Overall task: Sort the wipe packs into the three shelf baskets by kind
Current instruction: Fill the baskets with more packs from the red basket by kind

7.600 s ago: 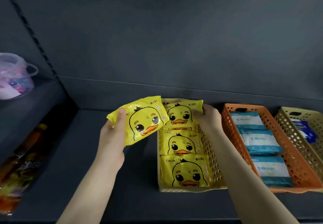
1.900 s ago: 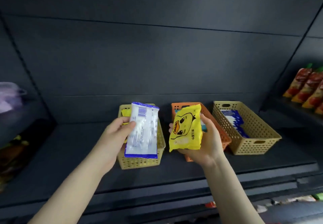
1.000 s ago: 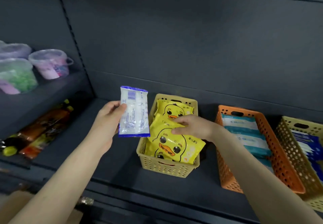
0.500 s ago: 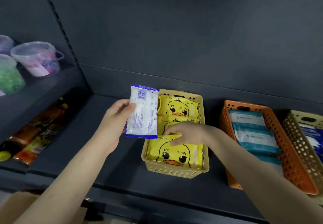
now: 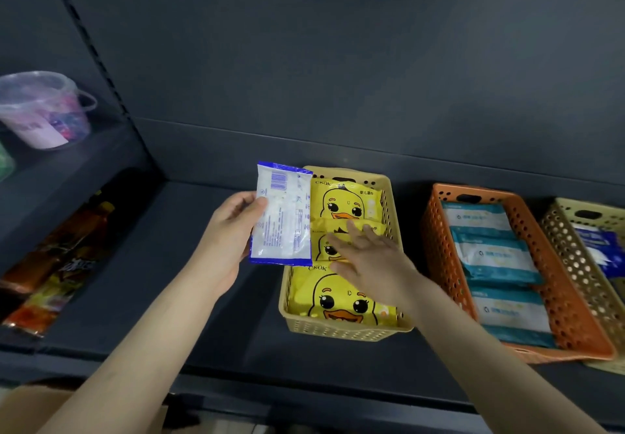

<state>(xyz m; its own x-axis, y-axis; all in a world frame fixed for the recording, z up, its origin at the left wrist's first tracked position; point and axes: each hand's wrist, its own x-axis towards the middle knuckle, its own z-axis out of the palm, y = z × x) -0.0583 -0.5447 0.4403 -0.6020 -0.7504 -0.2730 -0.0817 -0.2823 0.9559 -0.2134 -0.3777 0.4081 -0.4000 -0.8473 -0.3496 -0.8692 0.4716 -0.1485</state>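
My left hand holds a white pack with blue ends upright, just left of the left yellow basket. That basket holds yellow duck packs in a row. Spread flat with fingers apart, my right hand hovers over the middle duck pack and grips nothing. The orange basket in the middle holds teal-and-white packs. Blue-and-white packs lie in the right yellow basket, which is cut off by the frame edge.
The baskets stand on a dark shelf. To the left, a neighbouring bay holds a clear plastic tub above and orange snack bags below. A cardboard box corner shows at the bottom left.
My right hand has let go of the duck pack in the left basket and lifted a little, fingers spread. The left hand still holds the white and blue pack, nearly unmoved.
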